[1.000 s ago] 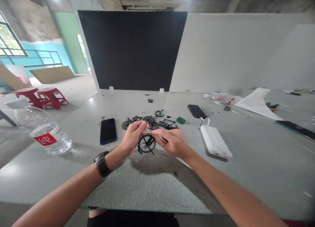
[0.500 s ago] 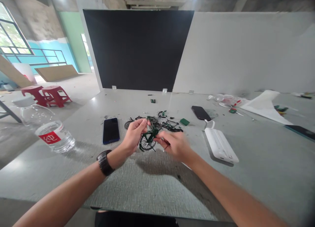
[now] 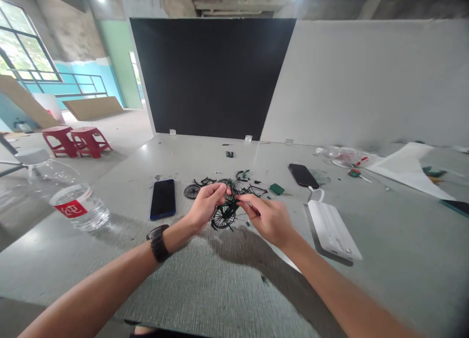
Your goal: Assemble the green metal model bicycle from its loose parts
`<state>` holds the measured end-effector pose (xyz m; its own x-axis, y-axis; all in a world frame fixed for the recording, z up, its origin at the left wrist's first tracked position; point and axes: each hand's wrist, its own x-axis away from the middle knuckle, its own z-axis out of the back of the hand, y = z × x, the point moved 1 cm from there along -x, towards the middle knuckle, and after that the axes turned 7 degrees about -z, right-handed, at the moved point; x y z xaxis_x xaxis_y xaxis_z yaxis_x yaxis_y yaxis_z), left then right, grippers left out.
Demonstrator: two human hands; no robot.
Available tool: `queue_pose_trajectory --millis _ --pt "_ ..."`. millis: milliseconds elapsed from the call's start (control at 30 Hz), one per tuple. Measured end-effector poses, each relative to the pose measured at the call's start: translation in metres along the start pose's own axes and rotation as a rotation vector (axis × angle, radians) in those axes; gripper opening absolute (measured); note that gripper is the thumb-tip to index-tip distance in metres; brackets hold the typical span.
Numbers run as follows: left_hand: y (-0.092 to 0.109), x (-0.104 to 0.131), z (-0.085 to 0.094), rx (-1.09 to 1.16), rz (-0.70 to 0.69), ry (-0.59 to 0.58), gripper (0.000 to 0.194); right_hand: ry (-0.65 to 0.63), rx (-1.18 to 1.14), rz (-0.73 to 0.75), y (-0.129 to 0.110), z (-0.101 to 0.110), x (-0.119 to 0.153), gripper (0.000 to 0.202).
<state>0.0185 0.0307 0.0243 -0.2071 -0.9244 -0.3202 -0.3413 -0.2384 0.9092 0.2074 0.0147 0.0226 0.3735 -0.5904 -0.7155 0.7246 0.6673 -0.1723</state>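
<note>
A small dark green model bicycle (image 3: 224, 216) with a black spoked wheel hangs between my hands over the grey table. My left hand (image 3: 208, 203), with a black watch at the wrist, pinches its upper left part. The fingertips of my right hand (image 3: 266, 216) are closed on the bicycle's right side, near the frame. Exactly which small part each hand grips is partly hidden by the fingers. Just behind lie another black wheel (image 3: 192, 191) and thin black frame parts (image 3: 256, 190). A green block (image 3: 276, 189) rests to their right.
A phone (image 3: 162, 199) and a water bottle (image 3: 78, 208) are on the left. To the right are a second phone (image 3: 302, 175), a white power bank (image 3: 334, 228), a lying plastic bottle (image 3: 342, 155) and a white sheet-like piece (image 3: 406, 169). A black panel (image 3: 212, 76) stands behind.
The view has shifted slightly. Both hands have drawn closer together at the bicycle, the right hand's fingertips moving up along it. The bicycle remains held.
</note>
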Motion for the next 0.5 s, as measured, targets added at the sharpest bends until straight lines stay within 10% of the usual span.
queue_pose_trajectory --millis 500 --pt "-0.0098 -0.0021 0.0067 -0.041 0.011 -0.036 0.047 -0.055 0.015 0.038 0.0077 -0.0070 -0.0007 0.017"
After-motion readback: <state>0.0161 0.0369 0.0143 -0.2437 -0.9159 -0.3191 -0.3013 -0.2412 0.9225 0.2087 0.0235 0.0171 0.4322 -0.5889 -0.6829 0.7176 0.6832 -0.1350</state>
